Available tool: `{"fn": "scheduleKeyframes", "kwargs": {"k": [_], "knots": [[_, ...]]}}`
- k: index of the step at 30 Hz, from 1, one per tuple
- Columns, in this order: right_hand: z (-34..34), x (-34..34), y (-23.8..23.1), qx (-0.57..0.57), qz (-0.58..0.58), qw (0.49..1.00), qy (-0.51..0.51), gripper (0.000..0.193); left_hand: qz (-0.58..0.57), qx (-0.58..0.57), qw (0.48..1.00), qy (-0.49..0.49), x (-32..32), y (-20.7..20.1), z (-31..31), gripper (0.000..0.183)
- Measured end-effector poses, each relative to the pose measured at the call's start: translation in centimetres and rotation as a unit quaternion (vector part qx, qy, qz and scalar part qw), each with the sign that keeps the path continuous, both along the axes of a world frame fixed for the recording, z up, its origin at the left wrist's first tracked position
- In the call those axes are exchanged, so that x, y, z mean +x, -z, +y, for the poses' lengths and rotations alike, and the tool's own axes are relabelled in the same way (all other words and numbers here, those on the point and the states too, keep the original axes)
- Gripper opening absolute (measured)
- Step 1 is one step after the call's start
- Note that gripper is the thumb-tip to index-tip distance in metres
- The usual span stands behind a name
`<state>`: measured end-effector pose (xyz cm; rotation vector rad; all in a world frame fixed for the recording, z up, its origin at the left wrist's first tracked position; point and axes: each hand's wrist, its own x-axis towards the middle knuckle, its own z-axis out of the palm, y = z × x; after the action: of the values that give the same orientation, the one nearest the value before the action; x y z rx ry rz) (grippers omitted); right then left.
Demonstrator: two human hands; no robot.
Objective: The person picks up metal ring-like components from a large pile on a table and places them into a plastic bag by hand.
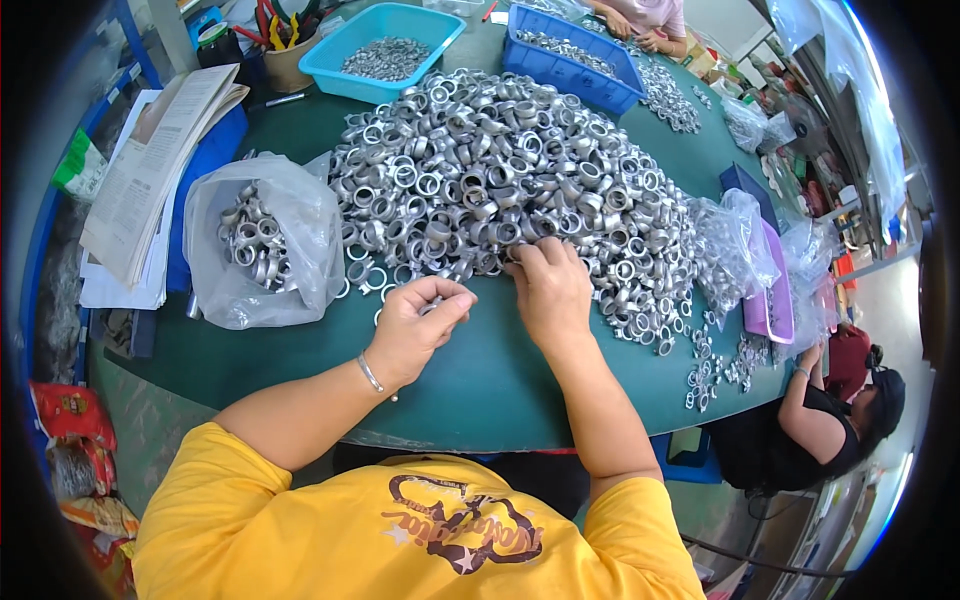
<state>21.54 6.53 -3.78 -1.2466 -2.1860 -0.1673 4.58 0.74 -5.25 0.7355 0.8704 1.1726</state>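
At the left side of the green counter (480, 420), papers (140, 190) lean on a blue box (222, 142) and hide what is in it. Next to it sits a clear bag (318, 235). Its mouth is wide, and grey metal rings (262, 235) are inside. Behind the bag, a brown pot (290, 72) holds tools with red and yellow handles. Then comes a light blue tub (355, 88) with a low heap of small metal bits (388, 58) on its bottom.

Near the front, the left hand (412, 325) is curled up, with its thumb close to its first finger. I can't tell if it holds a ring. A big pile (500, 150) of rings fills the middle. The right hand (553, 292) has its fingertips bent in at the front edge of the pile, touching it. I can't tell if they pinch a ring.

Behind the pile, a blue basket (575, 85) holds more metal pieces. Over on the right, a clear bag of metal pieces lies just beside a purple basket (781, 322). Clear plastic hides much of what's in that basket.
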Motion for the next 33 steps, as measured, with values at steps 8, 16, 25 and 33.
{"fn": "scheduleKeyframes", "kwargs": {"k": [8,16,25,33], "knots": [[-2.0,1.0,-0.2,-0.446,0.437,0.769,-0.133,0.008,0.168,0.070,0.983,-0.004,0.0,-0.2,0.0,0.015],[-1.8,0.7,0.5,-0.263,0.279,0.882,-0.273,0.014,0.134,0.099,0.986,0.025,-0.2,-0.1,0.1,0.011],[-2.2,0.9,0.9,-0.415,0.475,0.755,-0.181,0.014,0.249,0.248,0.936,-0.002,-0.1,0.0,0.1,0.010],[-2.3,1.3,0.5,-0.554,0.507,0.632,-0.191,0.019,0.282,0.306,0.909,-0.009,0.1,-0.1,-0.1,0.012]]}}
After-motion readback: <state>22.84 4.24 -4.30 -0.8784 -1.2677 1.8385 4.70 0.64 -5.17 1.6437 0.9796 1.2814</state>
